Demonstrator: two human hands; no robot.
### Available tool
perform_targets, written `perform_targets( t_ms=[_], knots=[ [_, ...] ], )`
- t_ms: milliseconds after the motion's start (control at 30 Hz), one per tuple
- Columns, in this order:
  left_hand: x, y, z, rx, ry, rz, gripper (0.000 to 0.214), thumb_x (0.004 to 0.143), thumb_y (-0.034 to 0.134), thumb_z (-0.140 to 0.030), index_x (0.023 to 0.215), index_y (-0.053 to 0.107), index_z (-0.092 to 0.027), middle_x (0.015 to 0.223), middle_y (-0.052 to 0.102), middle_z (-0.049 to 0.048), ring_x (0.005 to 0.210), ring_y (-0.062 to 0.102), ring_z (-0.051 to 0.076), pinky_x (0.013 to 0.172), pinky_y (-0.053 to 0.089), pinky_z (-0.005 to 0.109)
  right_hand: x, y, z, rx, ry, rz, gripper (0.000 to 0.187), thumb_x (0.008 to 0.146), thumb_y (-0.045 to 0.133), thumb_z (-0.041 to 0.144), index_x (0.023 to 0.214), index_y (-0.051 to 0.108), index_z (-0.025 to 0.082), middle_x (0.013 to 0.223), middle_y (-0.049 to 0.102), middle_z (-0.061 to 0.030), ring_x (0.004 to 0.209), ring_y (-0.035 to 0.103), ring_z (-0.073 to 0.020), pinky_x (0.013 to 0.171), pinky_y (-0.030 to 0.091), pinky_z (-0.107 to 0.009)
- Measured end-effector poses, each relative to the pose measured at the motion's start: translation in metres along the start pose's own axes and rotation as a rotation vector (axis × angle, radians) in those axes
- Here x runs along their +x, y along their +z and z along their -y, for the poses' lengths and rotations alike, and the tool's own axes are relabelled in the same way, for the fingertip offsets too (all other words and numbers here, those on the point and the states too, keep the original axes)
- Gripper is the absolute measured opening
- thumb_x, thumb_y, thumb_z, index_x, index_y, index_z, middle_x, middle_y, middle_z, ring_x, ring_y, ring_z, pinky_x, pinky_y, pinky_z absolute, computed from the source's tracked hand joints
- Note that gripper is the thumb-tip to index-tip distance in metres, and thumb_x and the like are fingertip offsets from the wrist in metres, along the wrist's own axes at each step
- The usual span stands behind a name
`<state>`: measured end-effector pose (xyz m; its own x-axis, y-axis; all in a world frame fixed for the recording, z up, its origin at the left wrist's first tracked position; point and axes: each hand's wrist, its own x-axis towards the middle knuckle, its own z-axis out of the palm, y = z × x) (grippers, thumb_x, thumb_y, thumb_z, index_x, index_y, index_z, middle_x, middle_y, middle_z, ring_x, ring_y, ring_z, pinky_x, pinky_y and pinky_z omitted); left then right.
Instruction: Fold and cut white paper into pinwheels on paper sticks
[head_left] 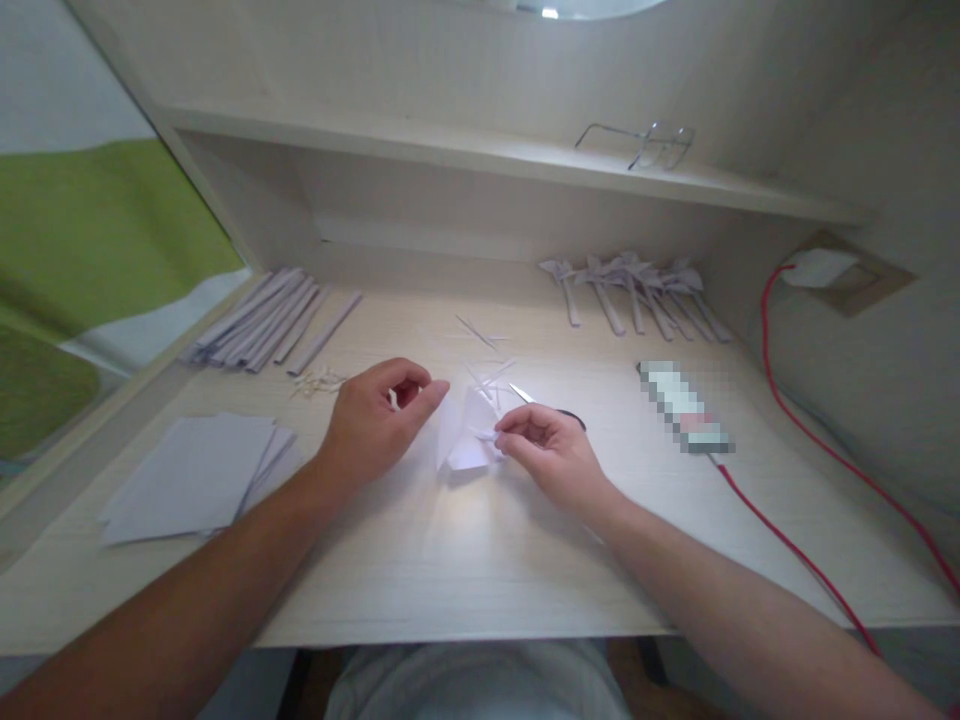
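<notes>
A small folded piece of white paper (463,438) stands on the desk (450,560) between my hands. My left hand (375,418) is curled, thumb and forefinger pinching the paper's upper left edge. My right hand (547,445) is closed, its fingertips pinching the paper's right side. Scissors (536,403) lie just behind my right hand, partly hidden by it. Thin paper slivers (487,372) are scattered behind the folded piece.
A stack of white sheets (195,475) lies at the left. Rolled paper sticks (262,322) are at the back left, finished paper shapes (637,290) at the back right. A phone (684,408) with a red cable (795,555) lies to the right. Glasses (645,145) rest on the shelf.
</notes>
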<state>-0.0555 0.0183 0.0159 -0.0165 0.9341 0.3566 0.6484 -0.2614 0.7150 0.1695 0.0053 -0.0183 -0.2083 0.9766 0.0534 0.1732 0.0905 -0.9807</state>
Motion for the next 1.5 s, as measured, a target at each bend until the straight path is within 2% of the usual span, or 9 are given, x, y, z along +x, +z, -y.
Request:
perform_targets(
  t_ms=[233, 400, 633, 1000, 1267, 1500],
  knots=[
    [0.0, -0.001, -0.003, -0.072, -0.076, 0.108, 0.017, 0.081, 0.071, -0.036, 0.08, 0.072, -0.019, 0.076, 0.07, 0.0006, 0.071, 0.064, 0.016, 0.06, 0.044, 0.026, 0.0, -0.002, 0.002, 0.133, 0.039, -0.023, 0.011, 0.078, 0.075, 0.023, 0.087, 0.073, 0.018, 0.076, 0.071, -0.0016, 0.071, 0.063, -0.0153, 0.067, 0.047, -0.028],
    [0.0, 0.002, -0.003, -0.099, -0.094, 0.141, 0.007, 0.077, 0.07, -0.024, 0.08, 0.072, -0.018, 0.076, 0.072, 0.0002, 0.071, 0.065, 0.016, 0.062, 0.046, 0.024, -0.002, 0.0, 0.006, 0.138, 0.044, -0.006, 0.011, 0.077, 0.076, 0.024, 0.085, 0.072, 0.018, 0.075, 0.071, -0.0014, 0.07, 0.063, -0.0151, 0.067, 0.048, -0.028],
    [-0.001, 0.008, -0.001, -0.175, -0.115, 0.183, 0.012, 0.078, 0.066, -0.021, 0.084, 0.076, -0.017, 0.081, 0.076, 0.0019, 0.072, 0.067, 0.017, 0.062, 0.049, 0.025, -0.004, 0.001, 0.004, 0.096, -0.006, -0.003, 0.007, 0.08, 0.074, 0.021, 0.086, 0.073, 0.019, 0.077, 0.071, -0.0014, 0.071, 0.064, -0.0151, 0.068, 0.049, -0.027],
    [-0.01, 0.011, 0.003, -0.182, 0.134, 0.357, 0.011, 0.086, 0.066, -0.021, 0.089, 0.077, -0.02, 0.089, 0.073, 0.0016, 0.086, 0.066, 0.016, 0.076, 0.048, 0.026, -0.009, 0.001, 0.007, -0.107, -0.141, -0.006, 0.007, 0.084, 0.07, 0.016, 0.088, 0.073, 0.02, 0.077, 0.07, -0.0003, 0.072, 0.064, -0.0148, 0.068, 0.049, -0.027],
    [-0.011, 0.01, 0.0, -0.208, 0.149, 0.416, 0.013, 0.084, 0.064, -0.018, 0.089, 0.077, -0.018, 0.086, 0.071, 0.0027, 0.083, 0.065, 0.017, 0.07, 0.047, 0.028, -0.009, 0.001, 0.009, -0.104, -0.107, 0.009, 0.006, 0.083, 0.069, 0.016, 0.087, 0.074, 0.019, 0.078, 0.072, -0.0015, 0.072, 0.065, -0.0152, 0.068, 0.049, -0.027],
    [-0.011, 0.011, -0.002, -0.239, 0.111, 0.457, 0.019, 0.085, 0.061, -0.016, 0.094, 0.077, -0.02, 0.091, 0.072, 0.0033, 0.087, 0.066, 0.018, 0.074, 0.048, 0.028, -0.011, 0.001, 0.016, -0.115, -0.097, 0.019, 0.007, 0.083, 0.068, 0.017, 0.084, 0.075, 0.019, 0.076, 0.073, -0.0015, 0.072, 0.066, -0.0154, 0.066, 0.049, -0.027]
  ],
)
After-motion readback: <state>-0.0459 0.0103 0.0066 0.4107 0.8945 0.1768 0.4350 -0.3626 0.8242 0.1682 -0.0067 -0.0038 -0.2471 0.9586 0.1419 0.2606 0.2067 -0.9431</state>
